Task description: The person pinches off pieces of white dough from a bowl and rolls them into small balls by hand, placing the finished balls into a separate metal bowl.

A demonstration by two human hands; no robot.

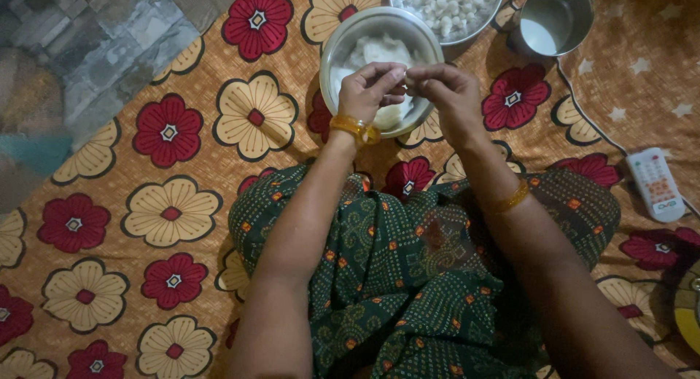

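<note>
Head view: flowered cloth, stone floor

hands: two, left and right
steel bowls: two, one with dough, one with white balls
steel cup: one
remote control: one
bangles: two, and

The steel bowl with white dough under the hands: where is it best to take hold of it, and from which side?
Probably the steel bowl by its thin rim on its left side: both the left hand and right hand hover over the near edge, while the left rim is bare.
</note>
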